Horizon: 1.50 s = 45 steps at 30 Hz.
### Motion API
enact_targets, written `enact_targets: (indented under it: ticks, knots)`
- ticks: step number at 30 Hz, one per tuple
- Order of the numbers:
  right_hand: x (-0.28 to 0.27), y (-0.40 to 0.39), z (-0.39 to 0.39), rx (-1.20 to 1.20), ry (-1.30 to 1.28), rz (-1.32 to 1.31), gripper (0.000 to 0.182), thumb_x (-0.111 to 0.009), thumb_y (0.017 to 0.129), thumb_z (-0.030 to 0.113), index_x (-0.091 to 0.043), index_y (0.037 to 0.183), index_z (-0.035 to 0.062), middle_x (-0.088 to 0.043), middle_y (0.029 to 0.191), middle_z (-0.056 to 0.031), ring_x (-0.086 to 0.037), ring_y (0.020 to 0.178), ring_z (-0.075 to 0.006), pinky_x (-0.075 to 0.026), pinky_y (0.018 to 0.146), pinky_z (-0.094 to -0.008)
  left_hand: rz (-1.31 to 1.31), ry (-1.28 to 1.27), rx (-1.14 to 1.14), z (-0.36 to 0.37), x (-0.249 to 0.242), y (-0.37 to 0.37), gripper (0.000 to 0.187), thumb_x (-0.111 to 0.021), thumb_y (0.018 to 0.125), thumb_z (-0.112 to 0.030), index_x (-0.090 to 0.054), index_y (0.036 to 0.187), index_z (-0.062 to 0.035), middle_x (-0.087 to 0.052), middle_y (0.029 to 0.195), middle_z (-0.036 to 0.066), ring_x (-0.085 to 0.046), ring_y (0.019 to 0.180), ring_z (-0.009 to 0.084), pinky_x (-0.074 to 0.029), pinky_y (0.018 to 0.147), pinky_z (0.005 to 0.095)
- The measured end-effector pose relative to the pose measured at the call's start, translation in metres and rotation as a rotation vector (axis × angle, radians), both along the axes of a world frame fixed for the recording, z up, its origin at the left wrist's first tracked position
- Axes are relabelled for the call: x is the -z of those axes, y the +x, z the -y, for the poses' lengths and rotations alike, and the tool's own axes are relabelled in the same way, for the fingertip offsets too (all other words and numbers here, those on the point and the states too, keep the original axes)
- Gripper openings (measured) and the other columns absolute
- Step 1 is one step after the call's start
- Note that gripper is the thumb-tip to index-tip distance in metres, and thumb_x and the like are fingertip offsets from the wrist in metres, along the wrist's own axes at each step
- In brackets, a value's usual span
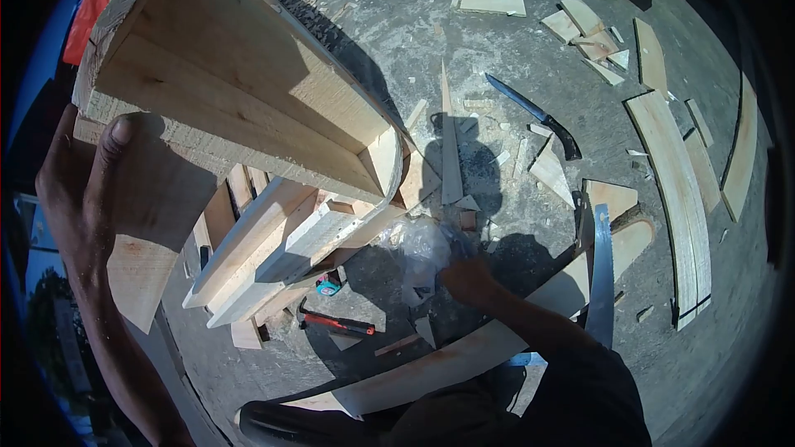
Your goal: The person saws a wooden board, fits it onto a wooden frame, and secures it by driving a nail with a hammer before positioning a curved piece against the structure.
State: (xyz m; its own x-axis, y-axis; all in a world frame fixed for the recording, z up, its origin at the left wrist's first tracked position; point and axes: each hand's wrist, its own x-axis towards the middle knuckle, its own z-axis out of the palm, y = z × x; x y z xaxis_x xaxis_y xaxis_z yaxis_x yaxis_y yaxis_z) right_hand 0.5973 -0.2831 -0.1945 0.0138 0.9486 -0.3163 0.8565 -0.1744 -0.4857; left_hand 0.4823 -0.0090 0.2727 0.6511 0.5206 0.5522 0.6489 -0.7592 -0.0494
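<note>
My left hand (91, 174) grips the edge of a large wooden box frame (240, 141), thumb on its near board and fingers behind it. The frame stands tilted at the upper left, its open side showing. My right hand (465, 280) is low at the centre, in shadow, at a clear plastic bag (418, 252) on the ground; its fingertips are hidden at the bag. Left of the bag lie a teal tape measure (329, 284) and a hammer with a red and black handle (338, 323).
A hand saw (602, 277) leans over a long board (447, 368) near my legs. Another saw with a black handle (530, 112) lies farther ahead. Long planks (675, 199) and offcuts (588, 33) are scattered on the right. Beside the frame stand joined boards (281, 240).
</note>
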Motion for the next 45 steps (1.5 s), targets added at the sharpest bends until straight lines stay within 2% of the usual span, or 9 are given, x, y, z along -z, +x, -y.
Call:
enact_targets:
  ticks: [6,9,13,18,32,37,40,42,45]
  knots:
    - [0.023,-0.064,0.025,0.365,0.22,0.17,0.013,-0.065,0.085,0.018,-0.07,0.093,0.0092,-0.072,0.088,-0.013,-0.074,0.08,-0.0296,-0.059,0.064,-0.045,-0.017,-0.113,0.052,0.032,-0.003,0.019,0.078,-0.075,0.087,-0.052,-0.056,0.138,0.0041,-0.074,0.099,0.021,-0.073,0.089,0.024,-0.057,0.082,0.0406]
    - [0.007,-0.053,0.034,0.327,0.035,0.186,0.018,-0.067,0.082,0.019,-0.069,0.098,0.0096,-0.071,0.087,-0.0131,-0.074,0.078,-0.0287,-0.059,0.068,-0.0458,0.05,-0.106,0.186,0.038,-0.002,0.027,0.058,-0.081,0.081,-0.05,-0.07,0.105,0.0024,-0.073,0.076,0.017,-0.073,0.067,0.0225,-0.057,0.063,0.0365]
    - [0.004,-0.033,0.056,0.301,-0.168,-0.06,0.024,-0.069,0.078,0.024,-0.071,0.095,0.008,-0.073,0.088,-0.0151,-0.074,0.081,-0.0315,-0.059,0.074,-0.0479,0.012,-0.047,0.235,0.029,-0.004,0.024,0.054,-0.082,0.081,-0.05,-0.071,0.097,0.0002,-0.07,0.068,0.014,-0.07,0.062,0.0193,-0.054,0.058,0.0362]
    - [0.007,-0.016,0.074,0.358,-0.084,-0.077,0.025,-0.069,0.077,0.026,-0.071,0.094,0.007,-0.074,0.092,-0.0168,-0.074,0.087,-0.033,-0.058,0.078,-0.0506,0.006,-0.05,0.243,0.024,-0.007,0.022,0.052,-0.081,0.082,-0.049,-0.07,0.097,-0.0006,-0.068,0.062,0.011,-0.069,0.061,0.0173,-0.052,0.057,0.0337]
    - [0.022,-0.036,0.076,0.394,0.096,0.075,0.014,-0.063,0.083,0.016,-0.067,0.092,0.0068,-0.068,0.089,-0.0141,-0.07,0.083,-0.0326,-0.057,0.07,-0.0488,-0.039,-0.069,0.053,0.015,-0.007,0.011,0.073,-0.077,0.089,-0.043,-0.054,0.139,0.0045,-0.073,0.106,0.018,-0.071,0.091,0.0203,-0.056,0.084,0.0362]
    - [0.012,-0.026,0.063,0.342,0.071,0.1,0.017,-0.064,0.082,0.021,-0.068,0.09,0.0074,-0.072,0.089,-0.0141,-0.072,0.08,-0.0311,-0.057,0.071,-0.0481,0.003,-0.135,0.119,0.018,-0.006,0.015,0.071,-0.077,0.086,-0.049,-0.06,0.131,0.0027,-0.074,0.096,0.02,-0.074,0.083,0.0239,-0.058,0.078,0.0384]
    - [-0.034,-0.003,0.043,0.477,-0.046,-0.346,0.018,-0.066,0.086,0.02,-0.069,0.095,0.0038,-0.073,0.092,-0.0146,-0.073,0.081,-0.0253,-0.058,0.072,-0.0417,0.005,-0.104,0.175,0.037,-0.007,0.026,0.063,-0.078,0.084,-0.051,-0.068,0.119,0.0013,-0.075,0.084,0.018,-0.076,0.077,0.0249,-0.06,0.071,0.0385]
    - [-0.065,0.016,0.018,0.67,0.168,-1.107,0.024,-0.069,0.091,0.016,-0.068,0.107,-0.0007,-0.072,0.092,-0.0109,-0.07,0.081,-0.0159,-0.057,0.075,-0.0335,0.02,-0.158,0.214,0.035,-0.005,0.026,0.061,-0.08,0.083,-0.047,-0.068,0.118,0.0013,-0.075,0.085,0.018,-0.076,0.079,0.0243,-0.06,0.073,0.0382]
    - [-0.145,0.042,-0.034,0.558,0.577,-1.488,0.029,-0.069,0.094,0.01,-0.065,0.12,-0.0014,-0.065,0.083,-0.0025,-0.064,0.079,-0.01,-0.054,0.079,-0.0259,0.004,-0.061,0.254,0.03,-0.006,0.025,0.055,-0.082,0.082,-0.046,-0.069,0.107,0.0017,-0.073,0.077,0.016,-0.072,0.07,0.0195,-0.056,0.064,0.0348]
